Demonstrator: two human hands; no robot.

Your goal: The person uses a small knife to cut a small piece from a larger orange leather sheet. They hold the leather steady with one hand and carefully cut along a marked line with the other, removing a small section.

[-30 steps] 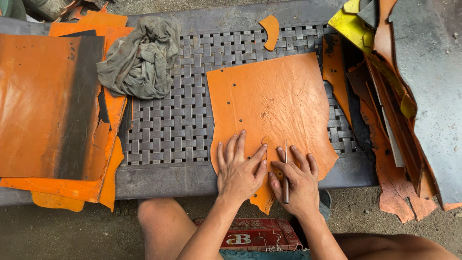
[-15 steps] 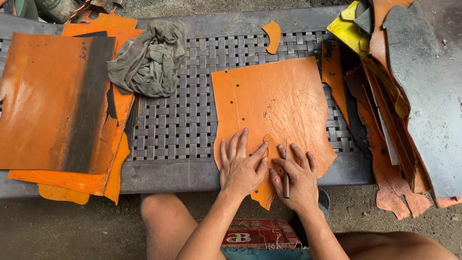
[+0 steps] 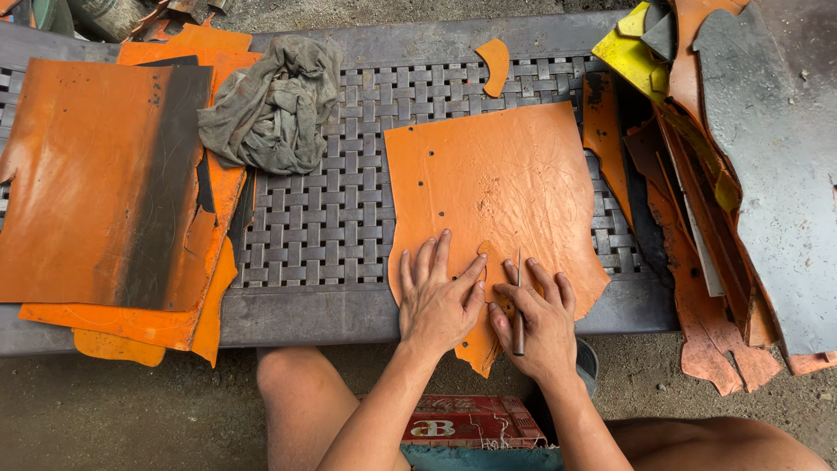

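Note:
An orange leather sheet (image 3: 493, 187) with small punched holes lies on a woven grey bench (image 3: 331, 218). My left hand (image 3: 438, 296) presses flat on the sheet's near edge, fingers spread. Beside it my right hand (image 3: 539, 321) grips a thin knife with a brown handle (image 3: 518, 314), blade pointing away from me into the leather. A curved cut line shows between the two hands. A cut flap of the sheet hangs over the bench's front edge (image 3: 478, 344).
A stack of orange sheets, one with a dark band (image 3: 105, 183), lies at the left. A grey rag (image 3: 275, 105) sits behind it. Orange, yellow and grey scraps (image 3: 697, 157) pile up at the right. A small orange offcut (image 3: 495, 63) lies at the back. My knees are below the bench.
Both hands stay on the sheet's near edge; the camera has shifted slightly, nothing else visibly moved.

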